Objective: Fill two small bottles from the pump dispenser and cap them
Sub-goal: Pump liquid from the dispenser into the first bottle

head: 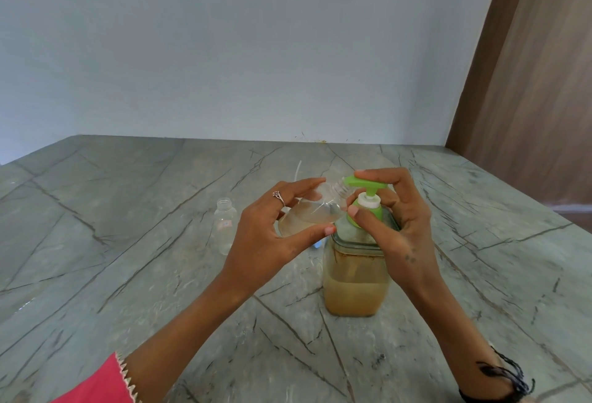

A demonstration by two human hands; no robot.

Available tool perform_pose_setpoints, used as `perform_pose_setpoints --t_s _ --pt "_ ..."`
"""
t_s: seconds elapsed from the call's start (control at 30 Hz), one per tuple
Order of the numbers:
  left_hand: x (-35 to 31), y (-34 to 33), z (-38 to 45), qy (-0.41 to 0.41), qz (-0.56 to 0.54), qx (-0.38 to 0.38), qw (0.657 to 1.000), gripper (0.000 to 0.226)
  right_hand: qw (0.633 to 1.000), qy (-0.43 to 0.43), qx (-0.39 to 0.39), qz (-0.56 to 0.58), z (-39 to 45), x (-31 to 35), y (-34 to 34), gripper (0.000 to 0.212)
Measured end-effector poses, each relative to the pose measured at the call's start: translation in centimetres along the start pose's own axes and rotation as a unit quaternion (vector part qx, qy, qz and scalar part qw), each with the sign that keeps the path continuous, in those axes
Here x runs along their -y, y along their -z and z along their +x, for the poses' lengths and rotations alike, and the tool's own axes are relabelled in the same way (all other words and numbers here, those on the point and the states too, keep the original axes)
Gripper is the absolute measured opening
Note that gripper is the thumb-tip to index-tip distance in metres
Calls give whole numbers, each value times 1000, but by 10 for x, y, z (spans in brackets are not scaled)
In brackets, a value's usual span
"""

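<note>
**Bottle at the nozzle: the spill risk is at the mouth**

The main danger is that the liquid misses the opening. The small bottle (307,213) is held tilted, almost lying, with its threaded mouth just at the tip of the green pump head (368,184). If the left hand (272,236) drifts a little while the pump goes down, the stream can run over the thumb and onto the surface (128,242). The tilt is a second risk: the bottle already carries pale amber liquid in its lower side, and more filling may bring it to the mouth.

The left fingers are curled around the bottle body, thumb below. The right hand (397,220) has its fingers bent over the pump head, thumb against the green collar; whether it is pressing now I cannot tell.

The pump dispenser (355,280) stands near the middle of the surface, about half full of cloudy amber liquid. The second bottle (226,229) stands upright, uncapped and empty, to its left, well apart.
</note>
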State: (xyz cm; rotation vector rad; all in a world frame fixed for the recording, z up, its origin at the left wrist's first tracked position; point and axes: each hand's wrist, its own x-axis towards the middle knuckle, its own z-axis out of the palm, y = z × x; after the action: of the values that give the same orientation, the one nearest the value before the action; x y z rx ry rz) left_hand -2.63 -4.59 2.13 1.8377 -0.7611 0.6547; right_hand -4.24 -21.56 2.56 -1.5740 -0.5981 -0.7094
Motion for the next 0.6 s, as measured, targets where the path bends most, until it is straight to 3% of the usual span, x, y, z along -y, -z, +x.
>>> perform_pose_setpoints --t_s 0.2,0.6 --pt "0 0 0 9 -5 -2 1000 50 999 23 23 0 -3 -3 2 36" --pt "-1 1 0 21 -16 2 1000 50 984 -28 150 -92 -5 1 20 98"
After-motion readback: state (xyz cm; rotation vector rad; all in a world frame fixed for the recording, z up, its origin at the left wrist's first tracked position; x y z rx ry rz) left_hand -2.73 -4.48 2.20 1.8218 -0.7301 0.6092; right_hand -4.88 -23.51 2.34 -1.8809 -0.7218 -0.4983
